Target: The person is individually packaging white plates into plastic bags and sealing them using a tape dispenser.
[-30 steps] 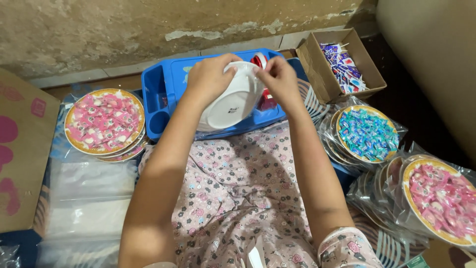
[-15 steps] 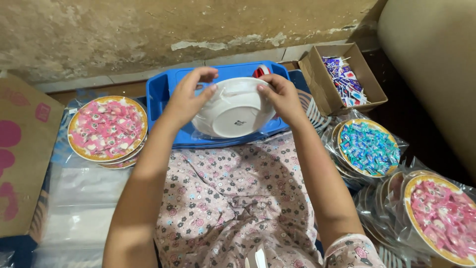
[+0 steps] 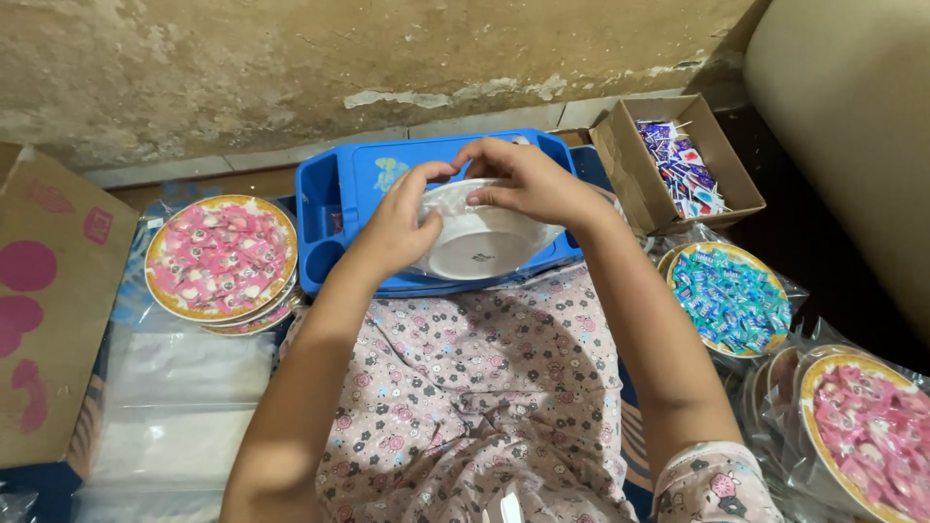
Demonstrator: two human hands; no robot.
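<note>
Centrally, both hands held a white bowl (image 3: 481, 239) upside down over a blue tray (image 3: 344, 194), just above the lap. The left hand (image 3: 402, 225) curled round the bowl's left rim, fingers pressed to its wall; the right hand (image 3: 528, 182) lay over the far rim, fingertips pinching its upper edge, perhaps a thin film or wrap there, though that was too fine to tell. Each grip was closed on the bowl, neither spread.

At middle left sat a stack of plates of pink sweets (image 3: 221, 258), with clear bags (image 3: 179, 407) below it. At upper right stood a cardboard box (image 3: 630, 165) of small wrapped pieces; a plate of blue sweets (image 3: 728, 295) and a wrapped pink plate (image 3: 872, 431) lay at lower right.

By my reading, the step in hand was readying the bowl, turning or peeling at its rim. Any next move would call for a steady left hold while the right fingers worked the edge.
</note>
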